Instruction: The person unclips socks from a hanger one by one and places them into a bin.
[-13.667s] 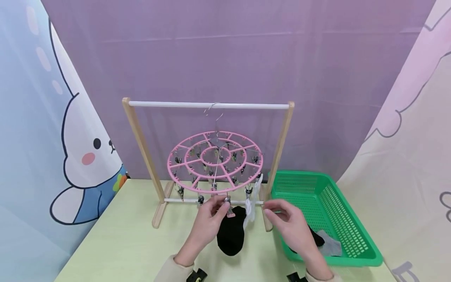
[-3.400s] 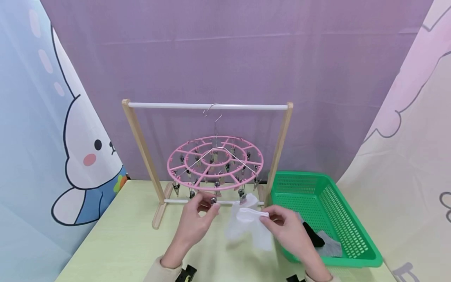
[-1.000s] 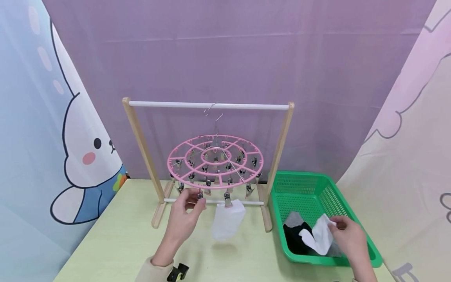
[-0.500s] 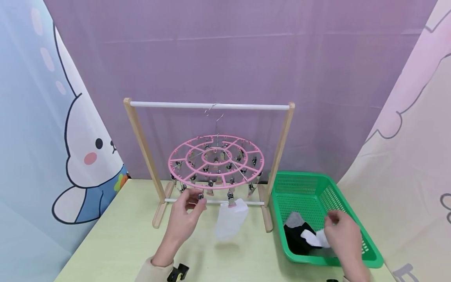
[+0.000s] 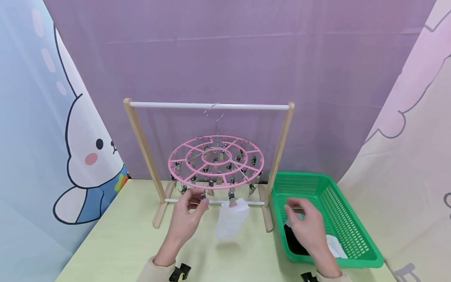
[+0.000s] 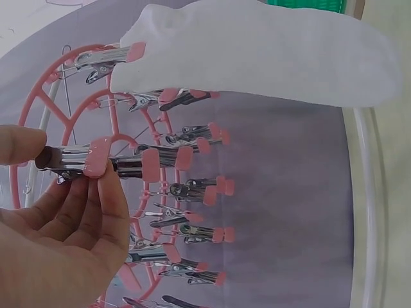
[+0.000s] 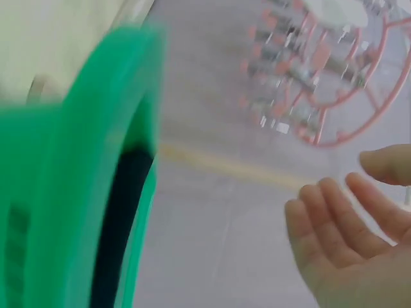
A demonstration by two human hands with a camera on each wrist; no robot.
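My left hand (image 5: pixel 186 215) is at the front rim of a round pink sock hanger (image 5: pixel 215 186). Thumb and fingers pinch a metal clip (image 6: pixel 70 158) with pink tips, and nothing shows between those tips. To its right hangs a white sock (image 5: pixel 231 220), held by one clip of the hanger; the left wrist view shows this sock (image 6: pixel 257 54) stretching across the top. My right hand (image 5: pixel 308 227) is over the left part of a green basket (image 5: pixel 347 213), its fingers loosely bent around nothing. A black sock (image 5: pixel 293 239) and a white sock (image 5: pixel 335 247) lie in the basket, partly covered by that hand.
The hanger hooks onto the white bar (image 5: pixel 169 105) of a wooden-legged rack (image 5: pixel 142 145). Several more clips dangle under its rings. The basket stands close beside the rack's right leg (image 5: pixel 280 150), on a pale table (image 5: pixel 116 235).
My right hand has let go of the white sock, which now lies in the basket, and has moved left. My left hand still pinches its clip. Earlier, a black sock was on the hanger.
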